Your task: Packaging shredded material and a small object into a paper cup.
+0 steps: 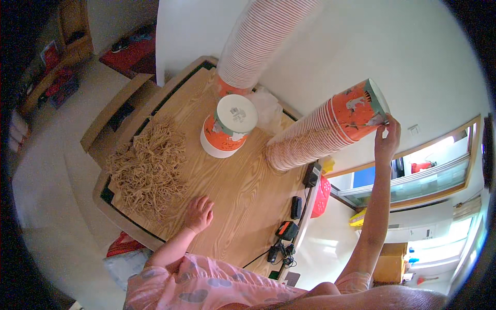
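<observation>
You have two tall cup stacks (323, 126), one short cup group (227, 133), one heap of brown strands (147, 165), perhaps four black devices (312, 174), tangled cables (285, 251) blurring that count, and your two hands (199, 214).

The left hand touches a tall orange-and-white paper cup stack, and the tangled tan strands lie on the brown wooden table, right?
Not quite: the head view shows the right hand touching the tall cup stack, not the left hand. The tangled strands do lie on the wooden table.
</observation>
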Available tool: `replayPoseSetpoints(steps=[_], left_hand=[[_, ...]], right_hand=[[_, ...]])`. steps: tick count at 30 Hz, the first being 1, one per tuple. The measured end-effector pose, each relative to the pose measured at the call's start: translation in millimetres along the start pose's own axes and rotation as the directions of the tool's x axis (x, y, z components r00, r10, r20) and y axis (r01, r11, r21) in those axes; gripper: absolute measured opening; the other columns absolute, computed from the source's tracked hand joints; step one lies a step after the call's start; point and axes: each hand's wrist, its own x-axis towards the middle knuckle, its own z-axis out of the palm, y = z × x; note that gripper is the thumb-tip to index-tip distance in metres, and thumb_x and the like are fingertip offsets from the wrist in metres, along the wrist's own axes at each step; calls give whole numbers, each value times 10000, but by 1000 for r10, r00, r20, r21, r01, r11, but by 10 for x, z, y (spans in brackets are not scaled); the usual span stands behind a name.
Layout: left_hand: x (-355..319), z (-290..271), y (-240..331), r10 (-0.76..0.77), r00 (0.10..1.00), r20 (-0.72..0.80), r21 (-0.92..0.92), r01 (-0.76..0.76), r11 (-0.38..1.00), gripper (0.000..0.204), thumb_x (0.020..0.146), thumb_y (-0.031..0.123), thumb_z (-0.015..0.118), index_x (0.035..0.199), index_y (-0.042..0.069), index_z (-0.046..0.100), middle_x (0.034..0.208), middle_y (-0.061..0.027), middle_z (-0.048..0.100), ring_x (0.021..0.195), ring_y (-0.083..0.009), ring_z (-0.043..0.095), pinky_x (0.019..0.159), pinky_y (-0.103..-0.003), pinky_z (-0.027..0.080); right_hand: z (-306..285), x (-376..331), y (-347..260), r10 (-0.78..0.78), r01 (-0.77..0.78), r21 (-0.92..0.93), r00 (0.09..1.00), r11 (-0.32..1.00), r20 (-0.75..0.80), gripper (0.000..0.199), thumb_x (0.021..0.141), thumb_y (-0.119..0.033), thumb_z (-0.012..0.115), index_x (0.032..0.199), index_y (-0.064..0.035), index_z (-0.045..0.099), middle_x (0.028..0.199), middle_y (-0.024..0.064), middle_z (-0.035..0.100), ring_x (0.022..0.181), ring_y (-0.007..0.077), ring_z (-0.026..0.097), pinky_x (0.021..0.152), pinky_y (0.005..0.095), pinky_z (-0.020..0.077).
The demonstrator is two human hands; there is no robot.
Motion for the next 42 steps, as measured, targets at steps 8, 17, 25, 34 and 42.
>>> replayPoseSetpoints(steps=[8,17,25,34,42], left_hand=[[20,-67,27,6,1000,10,17,-7,1000,336,681,170,599,994,78,520,1129,-141,468,1065,-323,425,863,-468,358],[-17,-45,70,18,999,30,43,-19,999,327,701,181,590,1002,74,521,1121,-142,469,1056,-324,427,859,-472,360],[28,-90,-14,67,998,-22,37,-66,997,345,695,183,594,1012,74,515,1115,-153,464,1049,-338,425,870,-486,345],[885,180,-166,-125,977,-174,-275,73,959,305,747,140,574,1026,50,490,1065,-173,487,1013,-340,447,842,-428,374],[2181,-442,-764,-320,893,-315,-212,262,941,224,800,122,514,991,6,520,942,-194,564,889,-354,540,728,-417,442]], right_hand=[[-63,-68,-155,-33,31,22,994,999,103,464,717,-39,593,1153,-45,436,1030,142,502,838,269,519,726,355,447],[-364,-52,-296,123,-136,-9,859,991,497,1030,485,-206,813,1304,-127,195,1249,151,333,1130,352,379,850,488,378],[-431,-6,-244,80,-37,-100,876,994,476,987,541,-165,781,1333,-125,194,1295,149,315,1177,335,343,925,459,346],[683,-1611,-1648,533,-655,545,750,523,391,170,801,-103,563,953,-28,550,904,53,571,848,182,520,775,320,416],[1975,-2361,-2898,434,-807,588,511,-54,742,206,799,-32,537,1003,-16,553,943,72,590,863,165,537,766,297,443]])
